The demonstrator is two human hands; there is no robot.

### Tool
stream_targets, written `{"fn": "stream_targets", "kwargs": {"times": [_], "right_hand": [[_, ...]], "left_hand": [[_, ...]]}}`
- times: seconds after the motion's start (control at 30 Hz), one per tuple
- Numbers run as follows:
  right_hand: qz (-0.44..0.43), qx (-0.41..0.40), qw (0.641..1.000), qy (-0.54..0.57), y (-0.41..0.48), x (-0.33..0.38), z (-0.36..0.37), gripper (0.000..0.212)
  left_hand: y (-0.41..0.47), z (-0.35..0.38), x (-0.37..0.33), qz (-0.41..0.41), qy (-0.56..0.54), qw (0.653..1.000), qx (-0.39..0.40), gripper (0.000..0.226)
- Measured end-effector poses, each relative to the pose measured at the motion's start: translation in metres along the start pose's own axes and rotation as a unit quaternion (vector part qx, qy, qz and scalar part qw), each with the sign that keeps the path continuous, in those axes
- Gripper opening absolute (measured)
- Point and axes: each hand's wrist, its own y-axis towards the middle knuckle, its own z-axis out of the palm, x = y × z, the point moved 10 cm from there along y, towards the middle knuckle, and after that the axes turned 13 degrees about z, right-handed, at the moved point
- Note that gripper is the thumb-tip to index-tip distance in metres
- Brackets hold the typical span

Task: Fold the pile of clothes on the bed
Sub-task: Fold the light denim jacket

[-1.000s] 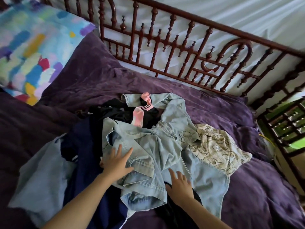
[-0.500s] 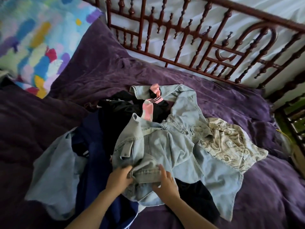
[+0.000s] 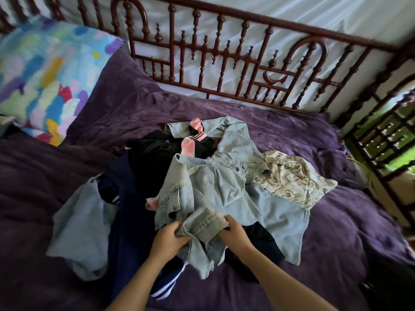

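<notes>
A heap of clothes lies in the middle of the purple bed (image 3: 336,232). On top is a light-blue denim jacket (image 3: 215,189), crumpled and partly lifted at its near edge. My left hand (image 3: 170,239) and my right hand (image 3: 233,232) both grip a thick folded part of that jacket, about a hand's width apart. Under it lie a black garment (image 3: 155,158) with pink trim (image 3: 193,140), a navy garment with white stripes (image 3: 128,221), a pale-blue cloth (image 3: 78,227) at the left and a cream patterned shirt (image 3: 294,178) at the right.
A carved dark-red wooden headboard (image 3: 224,63) runs along the far side, with a side rail (image 3: 386,140) at the right. A multicoloured pillow (image 3: 45,75) lies at the far left. Purple bedding surrounds the heap on every side.
My hands went from lying flat on the denim jacket to gripping its near edge and bunching it up. The jacket's left side has risen off the pile.
</notes>
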Motion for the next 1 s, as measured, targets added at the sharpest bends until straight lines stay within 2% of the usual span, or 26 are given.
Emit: {"fn": "stream_targets", "kwargs": {"times": [0.13, 0.17, 0.2, 0.27, 0.37, 0.43, 0.53, 0.6, 0.73, 0.8, 0.87, 0.9, 0.97, 1.0], "right_hand": [[-0.077, 0.087, 0.981, 0.155, -0.049, 0.021, -0.011, 0.046], [-0.103, 0.096, 0.974, 0.176, -0.061, 0.027, -0.017, 0.054], [-0.127, 0.092, 0.971, 0.182, -0.073, 0.033, -0.026, 0.057], [-0.169, 0.045, 0.967, 0.185, -0.093, 0.043, -0.052, 0.045], [-0.201, -0.08, 0.956, 0.199, -0.115, 0.056, -0.107, 0.027], [-0.221, -0.123, 0.947, 0.196, -0.126, 0.071, -0.14, 0.027], [-0.274, -0.136, 0.933, 0.189, -0.155, 0.109, -0.195, 0.035], [-0.312, -0.147, 0.921, 0.181, -0.183, 0.141, -0.233, 0.031], [-0.407, -0.16, 0.883, 0.17, -0.255, 0.208, -0.286, 0.017], [-0.444, -0.154, 0.865, 0.175, -0.292, 0.234, -0.303, 0.021], [-0.472, -0.168, 0.848, 0.173, -0.324, 0.253, -0.324, 0.034], [-0.48, -0.179, 0.841, 0.173, -0.337, 0.258, -0.337, 0.032], [-0.49, -0.209, 0.827, 0.179, -0.361, 0.264, -0.367, 0.009], [-0.491, -0.223, 0.82, 0.194, -0.371, 0.266, -0.384, 0.018]], "left_hand": [[-0.005, -0.002, -0.047, 0.037, -0.018, 0.999, -0.02, 0.019], [-0.005, -0.004, -0.064, 0.05, -0.019, 0.998, -0.028, 0.012], [-0.004, -0.007, -0.082, 0.07, -0.016, 0.997, -0.039, 0.016], [-0.004, -0.012, -0.123, 0.127, -0.002, 0.99, -0.061, 0.03], [-0.009, -0.017, -0.19, 0.196, -0.003, 0.977, -0.089, 0.021], [-0.008, -0.015, -0.222, 0.215, -0.056, 0.972, -0.08, 0.014], [-0.012, -0.023, -0.274, 0.242, -0.166, 0.951, -0.099, 0.022], [-0.014, -0.031, -0.309, 0.262, -0.212, 0.935, -0.109, 0.02], [-0.017, -0.051, -0.373, 0.307, -0.221, 0.918, -0.12, 0.03], [-0.024, -0.059, -0.41, 0.361, -0.233, 0.898, -0.097, 0.028], [-0.03, -0.06, -0.445, 0.413, -0.218, 0.883, -0.053, 0.033], [-0.033, -0.059, -0.461, 0.434, -0.187, 0.88, -0.04, 0.037], [-0.033, -0.055, -0.483, 0.456, -0.118, 0.882, -0.032, 0.052], [-0.029, -0.052, -0.489, 0.451, -0.095, 0.887, -0.033, 0.062]]}}
